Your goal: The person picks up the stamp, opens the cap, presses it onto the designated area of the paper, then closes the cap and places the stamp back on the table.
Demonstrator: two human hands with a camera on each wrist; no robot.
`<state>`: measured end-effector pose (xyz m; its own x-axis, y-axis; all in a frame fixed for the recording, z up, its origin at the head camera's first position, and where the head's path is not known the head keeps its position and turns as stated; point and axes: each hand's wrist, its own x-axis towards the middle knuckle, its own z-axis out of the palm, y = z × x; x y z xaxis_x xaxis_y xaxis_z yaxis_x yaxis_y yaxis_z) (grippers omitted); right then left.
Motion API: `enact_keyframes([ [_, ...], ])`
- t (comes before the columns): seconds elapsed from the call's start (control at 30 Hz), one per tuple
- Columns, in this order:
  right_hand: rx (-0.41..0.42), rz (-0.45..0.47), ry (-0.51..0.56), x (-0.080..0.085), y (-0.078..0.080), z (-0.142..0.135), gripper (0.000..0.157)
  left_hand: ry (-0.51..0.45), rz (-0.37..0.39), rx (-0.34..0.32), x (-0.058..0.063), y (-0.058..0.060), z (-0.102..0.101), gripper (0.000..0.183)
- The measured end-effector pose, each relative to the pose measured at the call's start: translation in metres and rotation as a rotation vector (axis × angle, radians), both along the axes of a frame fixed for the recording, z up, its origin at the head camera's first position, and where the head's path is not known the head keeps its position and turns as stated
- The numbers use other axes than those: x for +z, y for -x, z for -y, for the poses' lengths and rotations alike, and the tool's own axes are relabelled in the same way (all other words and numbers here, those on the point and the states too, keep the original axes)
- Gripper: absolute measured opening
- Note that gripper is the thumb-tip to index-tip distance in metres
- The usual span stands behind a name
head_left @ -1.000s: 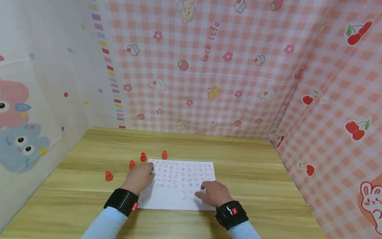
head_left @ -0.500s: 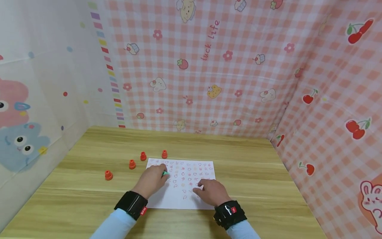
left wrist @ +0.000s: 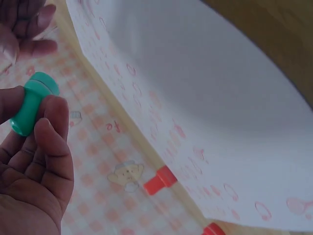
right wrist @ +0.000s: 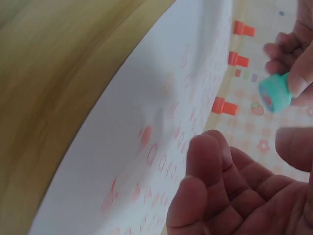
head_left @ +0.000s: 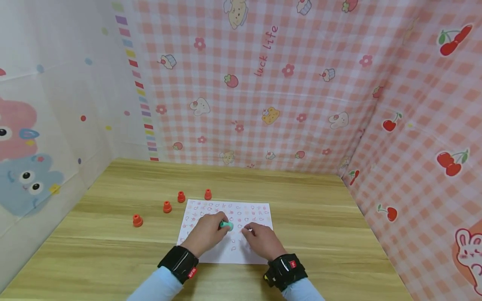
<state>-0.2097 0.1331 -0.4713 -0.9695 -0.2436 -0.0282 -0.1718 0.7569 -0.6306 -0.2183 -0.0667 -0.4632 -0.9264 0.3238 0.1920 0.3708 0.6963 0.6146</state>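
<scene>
My left hand [head_left: 206, 233] pinches a small green toy stamp [left wrist: 30, 106] between thumb and fingers, above the middle of a white sheet of paper [head_left: 244, 257]. The stamp's round end, with a reddish mark on its face, tilts toward my right hand in the right wrist view. Rows of small red and pink prints cover much of the sheet. My right hand [head_left: 265, 240] hovers over the sheet's right part, fingers loosely bent, thumb apart from them, holding nothing. A short gap separates it from the green stamp.
Several red stamps stand on the wooden table [head_left: 320, 234]: one red stamp [head_left: 137, 220] at the far left, others nearer the sheet, and another red stamp [head_left: 208, 194] just behind its back edge. Patterned cloth [head_left: 241, 100] hangs behind the table and at both sides.
My left hand has moved right, from the sheet's left edge to its middle, carrying the green stamp. The right hand has shifted slightly, its fingertips now closer to the stamp.
</scene>
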Motion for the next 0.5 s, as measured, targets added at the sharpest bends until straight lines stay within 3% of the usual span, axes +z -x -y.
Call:
enact_keyframes([
  [0.27,-0.046,0.22,0.245,0.005,0.0,0.003,0.04,-0.086,-0.018,-0.066,-0.007,-0.003,-0.013,0.009],
  [0.5,-0.035,0.287,0.399,0.002,0.001,0.003,0.04,-0.149,-0.019,-0.098,-0.009,-0.006,-0.019,0.008],
])
